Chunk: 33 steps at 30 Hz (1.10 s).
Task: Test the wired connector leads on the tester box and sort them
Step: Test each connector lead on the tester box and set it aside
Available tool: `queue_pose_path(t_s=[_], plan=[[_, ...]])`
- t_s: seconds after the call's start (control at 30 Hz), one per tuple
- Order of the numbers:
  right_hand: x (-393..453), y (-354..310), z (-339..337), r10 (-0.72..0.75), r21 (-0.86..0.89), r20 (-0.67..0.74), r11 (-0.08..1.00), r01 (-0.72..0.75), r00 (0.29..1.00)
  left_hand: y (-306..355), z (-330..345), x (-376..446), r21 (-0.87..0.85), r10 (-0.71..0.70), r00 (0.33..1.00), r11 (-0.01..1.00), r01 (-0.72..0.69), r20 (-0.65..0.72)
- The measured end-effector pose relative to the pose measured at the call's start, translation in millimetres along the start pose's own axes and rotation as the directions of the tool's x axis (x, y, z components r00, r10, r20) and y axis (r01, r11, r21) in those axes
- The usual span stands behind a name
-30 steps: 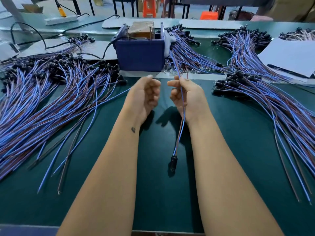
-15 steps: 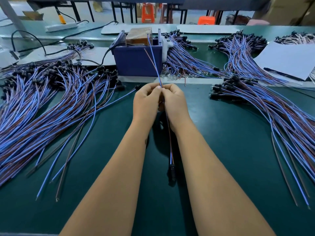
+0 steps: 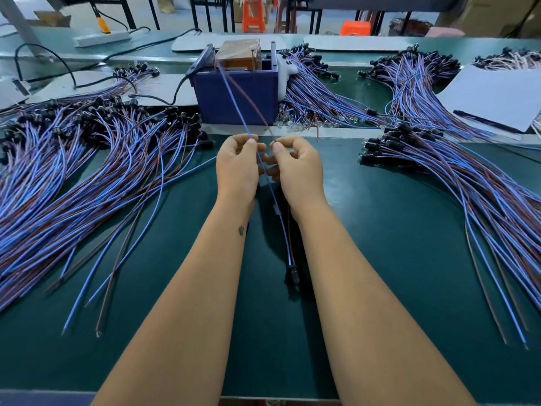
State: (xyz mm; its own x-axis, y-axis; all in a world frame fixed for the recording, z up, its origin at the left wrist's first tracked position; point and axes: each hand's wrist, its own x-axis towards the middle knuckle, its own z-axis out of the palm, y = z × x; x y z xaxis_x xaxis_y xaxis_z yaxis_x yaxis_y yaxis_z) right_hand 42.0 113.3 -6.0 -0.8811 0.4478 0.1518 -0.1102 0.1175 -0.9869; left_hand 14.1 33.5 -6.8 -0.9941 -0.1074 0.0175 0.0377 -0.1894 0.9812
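Everywhere, wire bundles point(image 3: 87, 177) on green bench point(image 3: 380, 259).

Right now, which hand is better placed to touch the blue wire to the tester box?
Left. The left hand pinches the blue wire, which already points at the tester box; the right hand holds the brown wire.

Premises: an electronics assembly workshop. A long green-matted workbench point(image 3: 395, 230) carries large piles of blue-and-brown wired leads point(image 3: 73, 177), a blue tester box point(image 3: 237, 98) and a power strip point(image 3: 101, 39). Orange plastic stools point(image 3: 253, 14) stand on the bare floor behind.
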Motion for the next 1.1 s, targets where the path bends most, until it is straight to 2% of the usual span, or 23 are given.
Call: queue_pose_path(t_s=[0.07,0.17,0.23,0.33,0.43,0.53,0.77,0.93,1.1], plan=[[-0.7,0.3,-1.9,-0.005,0.042,-0.056,0.999,0.007,0.998,1.0,-3.4,0.5,0.021,0.016,1.0,1.0,-0.015,-0.005],[-0.2,1.2,-4.2,-0.036,0.037,-0.113,0.999,0.04,0.993,-0.9,-10.1,4.7,0.173,0.079,0.997,0.982,-0.075,-0.013],[0.7,1.3,-4.4,-0.043,0.034,-0.121,0.998,0.047,0.992,-1.2,-13.9,8.8,0.235,0.054,0.998,0.971,-0.043,-0.039],[2.4,0.5,-4.4,0.028,0.108,-0.111,0.994,-0.015,0.993,2.2,-17.4,13.6,0.161,-0.047,0.996,0.985,0.059,-0.078],[2.5,-2.0,-5.6,0.067,0.169,-0.07,0.984,-0.054,0.995,5.2,-20.3,13.4,0.109,-0.058,0.997,0.992,0.063,-0.049],[1.2,-2.7,-7.3,0.055,0.156,-0.06,0.987,-0.045,0.997,6.1,-21.7,10.8,0.072,-0.033,0.999,0.997,0.035,-0.024],[0.9,-1.4,-7.3,0.034,0.098,-0.085,0.995,-0.026,0.996,8.3,-23.2,13.2,0.036,-0.096,0.99,0.994,0.1,-0.104],[1.9,-0.3,-7.3,0.072,0.132,-0.129,0.99,-0.054,0.989,7.0,-22.5,11.7,0.015,-0.094,0.991,0.995,0.096,-0.095],[2.4,-0.8,-5.8,0.079,0.139,-0.148,0.989,-0.059,0.986,9.5,-22.9,13.4,0.0,-0.152,0.983,0.988,0.153,-0.107]])
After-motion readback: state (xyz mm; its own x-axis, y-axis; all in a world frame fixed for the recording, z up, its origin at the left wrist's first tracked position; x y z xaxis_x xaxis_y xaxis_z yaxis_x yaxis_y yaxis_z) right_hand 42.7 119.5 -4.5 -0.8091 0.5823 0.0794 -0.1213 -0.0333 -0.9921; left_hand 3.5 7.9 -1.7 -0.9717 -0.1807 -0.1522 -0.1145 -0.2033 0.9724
